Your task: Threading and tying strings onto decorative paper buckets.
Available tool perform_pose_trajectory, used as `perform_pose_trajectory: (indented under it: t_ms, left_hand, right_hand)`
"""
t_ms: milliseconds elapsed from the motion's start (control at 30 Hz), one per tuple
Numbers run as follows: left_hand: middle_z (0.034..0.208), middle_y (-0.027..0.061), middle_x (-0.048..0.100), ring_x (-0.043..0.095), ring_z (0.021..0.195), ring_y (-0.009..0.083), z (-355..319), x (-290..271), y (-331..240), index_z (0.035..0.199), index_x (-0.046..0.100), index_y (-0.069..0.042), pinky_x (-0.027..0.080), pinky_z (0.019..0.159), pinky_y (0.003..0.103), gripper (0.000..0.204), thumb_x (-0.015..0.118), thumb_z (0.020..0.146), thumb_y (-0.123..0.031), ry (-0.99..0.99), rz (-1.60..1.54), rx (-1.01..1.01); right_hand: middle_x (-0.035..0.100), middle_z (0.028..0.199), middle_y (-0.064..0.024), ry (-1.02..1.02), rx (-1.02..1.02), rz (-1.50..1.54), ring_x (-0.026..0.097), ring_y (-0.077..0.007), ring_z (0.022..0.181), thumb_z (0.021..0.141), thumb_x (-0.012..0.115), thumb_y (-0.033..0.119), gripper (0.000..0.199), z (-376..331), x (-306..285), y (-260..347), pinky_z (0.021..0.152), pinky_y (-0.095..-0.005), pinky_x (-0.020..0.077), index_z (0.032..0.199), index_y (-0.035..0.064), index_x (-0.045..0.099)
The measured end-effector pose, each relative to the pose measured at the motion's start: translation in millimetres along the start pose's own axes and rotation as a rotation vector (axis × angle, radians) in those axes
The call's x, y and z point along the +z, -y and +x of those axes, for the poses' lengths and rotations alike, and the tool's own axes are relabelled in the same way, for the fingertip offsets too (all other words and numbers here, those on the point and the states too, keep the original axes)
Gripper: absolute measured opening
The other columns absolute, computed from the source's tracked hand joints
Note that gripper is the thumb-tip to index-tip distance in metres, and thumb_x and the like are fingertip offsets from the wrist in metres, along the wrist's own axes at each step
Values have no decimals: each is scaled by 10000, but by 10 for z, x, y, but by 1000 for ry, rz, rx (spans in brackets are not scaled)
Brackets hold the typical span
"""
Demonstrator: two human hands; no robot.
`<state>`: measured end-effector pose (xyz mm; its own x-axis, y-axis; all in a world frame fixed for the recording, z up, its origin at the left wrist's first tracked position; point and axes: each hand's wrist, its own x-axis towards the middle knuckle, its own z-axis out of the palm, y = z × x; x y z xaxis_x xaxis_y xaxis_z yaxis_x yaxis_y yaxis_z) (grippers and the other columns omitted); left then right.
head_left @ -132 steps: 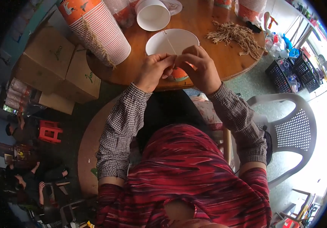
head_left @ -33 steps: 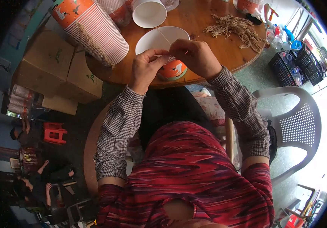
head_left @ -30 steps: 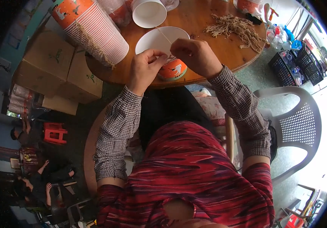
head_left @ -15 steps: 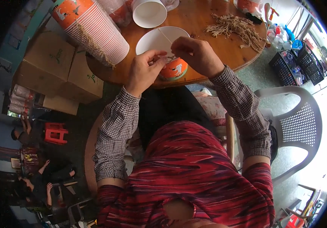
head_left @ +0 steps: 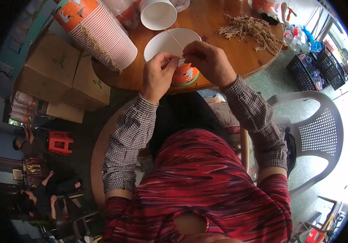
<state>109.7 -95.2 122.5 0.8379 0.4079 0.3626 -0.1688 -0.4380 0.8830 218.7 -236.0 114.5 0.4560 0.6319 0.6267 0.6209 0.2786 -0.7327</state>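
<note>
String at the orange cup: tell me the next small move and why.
Probably draw the string taut. The left hand and right hand pinch it together just above the orange cup, and its far end lies slack across the cup's white inside.

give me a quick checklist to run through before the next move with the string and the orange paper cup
1. String held in both hands: ok. The left hand and right hand pinch a thin string between them.
2. Orange cup within reach: ok. The orange paper cup sits at the table edge under the hands; whether either hand touches it, cannot tell.
3. String attached to the cup: cannot tell, the fingers hide it.
4. String free of tangles: ok where visible; it runs straight up across the white paper bowl.
5. More string at hand: ok. A pile of strings lies on the round wooden table.
6. More cups at hand: ok. A stack of orange cups lies on the left.
</note>
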Motion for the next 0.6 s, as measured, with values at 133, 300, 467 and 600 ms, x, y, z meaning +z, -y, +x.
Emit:
perform_pose_trajectory:
  t_ms: [133, 300, 467, 600]
  left_hand:
    - [740, 77, 672, 487, 465, 36, -99, 125, -4, 945, 609, 22, 351, 398, 190, 152, 558, 925, -120, -54, -188, 10]
    - [728, 40, 664, 442, 454, 10, -103, 98, -20, 978, 619, 5, 315, 399, 164, 169, 561, 934, -148, -41, -214, -27]
    - [712, 18, 623, 419, 466, 20, -76, 45, -21, 986, 633, -6, 307, 411, 161, 182, 576, 928, -168, 3, -226, -74]
    - [709, 31, 622, 426, 467, 26, -17, -71, -3, 986, 635, 10, 314, 416, 159, 196, 576, 927, -167, 116, -196, -100]
  right_hand:
    - [670, 835, -112, -76, 106, 191, 666, -152, 777, 859, 597, 40, 143, -58, 115, -76, 686, -282, 535, 994, -10, 604]
    - [651, 888, -54, -2, 224, 327, 628, -108, 808, 879, 591, 25, 205, -41, 92, -30, 730, -242, 526, 1077, -29, 596]
    - [667, 866, -46, 11, 184, 275, 619, -93, 786, 891, 592, 49, 173, -8, 102, -96, 726, -237, 519, 1045, -18, 629]
    - [664, 858, -35, 79, 153, 322, 614, -85, 776, 895, 588, 51, 145, 5, 55, -98, 718, -234, 517, 1016, -14, 637]
